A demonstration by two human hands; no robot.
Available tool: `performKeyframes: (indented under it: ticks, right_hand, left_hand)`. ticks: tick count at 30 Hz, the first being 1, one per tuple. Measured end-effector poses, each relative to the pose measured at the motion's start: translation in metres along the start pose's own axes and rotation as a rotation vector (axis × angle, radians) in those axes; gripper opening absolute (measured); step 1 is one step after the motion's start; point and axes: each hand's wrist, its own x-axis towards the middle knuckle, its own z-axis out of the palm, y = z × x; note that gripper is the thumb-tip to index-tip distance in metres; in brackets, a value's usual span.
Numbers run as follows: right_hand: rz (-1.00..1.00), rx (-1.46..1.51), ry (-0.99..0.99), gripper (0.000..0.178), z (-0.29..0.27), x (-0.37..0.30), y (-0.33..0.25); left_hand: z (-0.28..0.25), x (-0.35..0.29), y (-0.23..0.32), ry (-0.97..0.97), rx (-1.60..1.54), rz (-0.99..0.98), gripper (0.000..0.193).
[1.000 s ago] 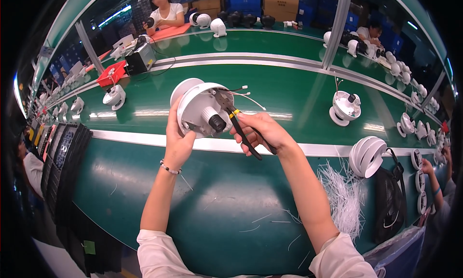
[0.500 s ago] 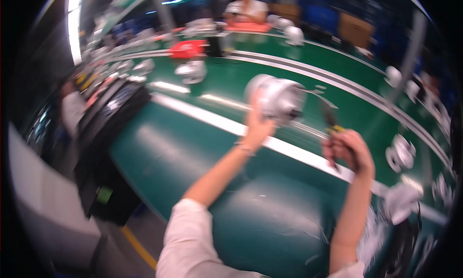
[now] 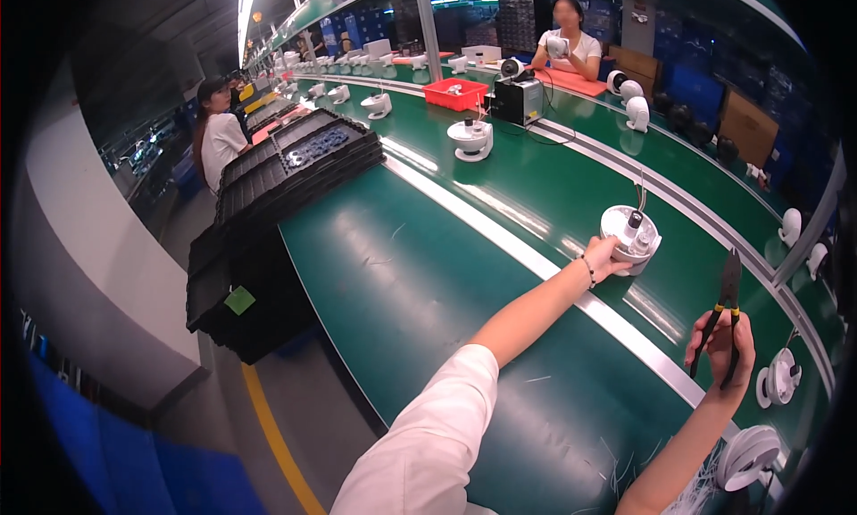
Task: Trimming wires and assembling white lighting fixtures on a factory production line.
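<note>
My left hand is closed on the near rim of a white round housing. The housing stands on the green belt with its open side up; a dark cylinder and a clear part sit inside, and thin wires rise from it. At the right, my right hand grips a pair of cutting pliers. Its black handles, with yellow bands near the pivot, lie in my palm, and the jaws point up, away from the housing. Fingertips of my left hand are partly hidden by the rim.
More white housings stand along the belt, one right of the pliers. Black trays are stacked at left. A red bin and a black box sit farther back. Cut strands lie near my right forearm. Two co-workers sit beyond.
The view has swung, showing more of the left side. The housing, tilted in my left hand before, now stands upright on the belt. My right hand still holds the pliers, now pointing upward.
</note>
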Motion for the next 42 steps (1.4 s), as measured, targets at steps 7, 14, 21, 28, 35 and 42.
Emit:
performKeyframes:
  ticks: [7, 14, 21, 28, 35, 42]
  right_hand:
    - [0.03, -0.059, -0.003, 0.055, 0.029, 0.01, 0.005]
    - [0.118, -0.263, 0.095, 0.05, 0.059, 0.043, -0.031]
    - [0.408, -0.541, 0.166, 0.032, 0.078, -0.038, -0.056]
    - [0.932, -0.414, 0.234, 0.034, 0.083, -0.141, -0.097]
    - [0.952, -0.257, 0.444, 0.041, 0.098, -0.175, -0.094]
    - [0.948, -0.263, 0.368, 0.043, 0.096, -0.223, -0.089]
  left_hand:
    - [-0.014, -0.154, 0.064, 0.071, 0.607, 0.021, 0.024]
    - [-0.07, -0.274, 0.148, -0.039, 1.221, -0.064, 0.033]
    - [-0.1, -0.302, 0.13, 0.006, 1.77, -0.133, 0.074]
    - [-0.104, -0.29, 0.112, -0.088, 1.732, -0.081, 0.053]
    - [-0.068, -0.303, 0.09, -0.457, 1.681, -0.226, 0.06]
    - [-0.068, -0.325, 0.08, -0.198, 2.079, 0.02, 0.067]
